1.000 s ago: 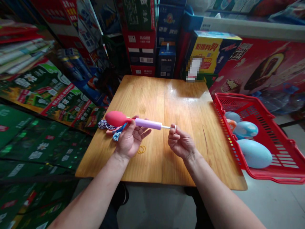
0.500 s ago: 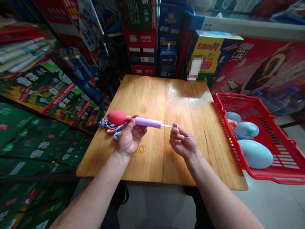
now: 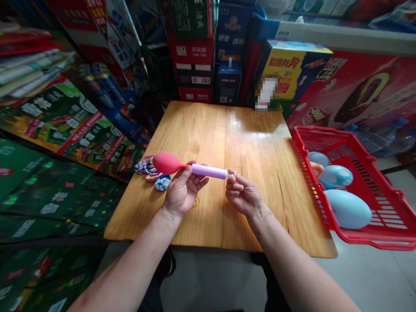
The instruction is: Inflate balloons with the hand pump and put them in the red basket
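Note:
A partly inflated red balloon (image 3: 167,163) is fitted on the left end of a purple hand pump (image 3: 209,171). My left hand (image 3: 182,189) pinches the balloon's neck at the pump's tip, its other fingers under the barrel. My right hand (image 3: 243,193) grips the white pump handle (image 3: 232,174), which sits close to the barrel's right end. Behind and below the balloon, patterned cloth-like bundles lie on the table, one of them blue and white (image 3: 163,183). Yellow rubber bands (image 3: 196,202) lie on the wood, partly hidden by my left hand.
The wooden table (image 3: 247,147) spans the middle. To its right stands a red basket (image 3: 357,237) holding several balloons, including a large light-blue one (image 3: 348,209). Stacked green cartons (image 3: 58,195) line the left side; a yellow and blue box (image 3: 284,69) stands beyond the far edge.
The pump handle has slid in toward the barrel. My left hand, the pump and the balloon have shifted right, while my right hand has moved slightly left. The balloon looks slightly larger.

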`<state>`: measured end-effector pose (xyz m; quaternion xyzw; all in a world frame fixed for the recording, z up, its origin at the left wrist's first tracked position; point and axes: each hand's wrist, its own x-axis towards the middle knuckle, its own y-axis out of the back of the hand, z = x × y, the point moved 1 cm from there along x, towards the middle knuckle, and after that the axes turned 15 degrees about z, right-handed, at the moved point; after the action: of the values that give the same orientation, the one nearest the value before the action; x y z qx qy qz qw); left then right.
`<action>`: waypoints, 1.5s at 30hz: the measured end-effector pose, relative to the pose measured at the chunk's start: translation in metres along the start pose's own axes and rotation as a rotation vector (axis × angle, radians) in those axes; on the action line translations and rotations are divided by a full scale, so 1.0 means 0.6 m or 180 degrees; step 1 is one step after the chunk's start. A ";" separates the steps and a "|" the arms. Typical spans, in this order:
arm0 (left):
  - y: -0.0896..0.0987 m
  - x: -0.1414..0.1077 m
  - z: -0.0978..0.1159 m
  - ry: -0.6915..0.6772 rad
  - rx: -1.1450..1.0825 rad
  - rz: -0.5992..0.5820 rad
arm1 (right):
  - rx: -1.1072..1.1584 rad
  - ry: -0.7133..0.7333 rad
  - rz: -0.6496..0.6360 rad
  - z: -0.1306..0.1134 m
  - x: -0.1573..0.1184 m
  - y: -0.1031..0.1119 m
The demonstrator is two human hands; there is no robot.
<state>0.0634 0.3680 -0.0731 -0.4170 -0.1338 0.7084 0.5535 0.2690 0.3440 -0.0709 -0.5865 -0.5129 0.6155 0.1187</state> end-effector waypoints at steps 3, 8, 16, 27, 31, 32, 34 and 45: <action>0.002 0.008 0.021 -0.0077 -0.0090 0.0065 | -0.0016 0.0069 -0.0077 -0.023 -0.010 0.003; 0.002 0.006 0.040 -0.0309 -0.0137 0.0007 | 0.0025 0.0368 -0.0236 -0.038 -0.023 0.003; 0.000 -0.012 -0.012 0.0024 -0.0046 -0.0072 | 0.0060 0.0086 -0.0134 0.008 -0.004 -0.001; 0.011 0.005 0.035 -0.0226 -0.0067 -0.0023 | 0.0112 0.0290 -0.0288 -0.041 -0.021 0.012; 0.007 -0.010 0.014 0.0022 0.0064 -0.0208 | -0.0107 0.0205 -0.0197 -0.017 -0.014 0.012; 0.006 -0.013 0.007 0.0054 0.0064 -0.0214 | -0.0133 0.0164 -0.0188 -0.009 -0.012 0.010; 0.006 -0.014 -0.004 0.0041 0.0050 -0.0199 | -0.0096 0.0106 -0.0188 0.003 -0.007 0.007; 0.017 0.007 0.029 -0.0140 0.0013 -0.0062 | 0.0041 0.0250 -0.0285 -0.036 -0.018 0.014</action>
<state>0.0438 0.3732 -0.0711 -0.3989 -0.1486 0.7122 0.5582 0.2940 0.3427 -0.0664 -0.5860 -0.5296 0.5893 0.1699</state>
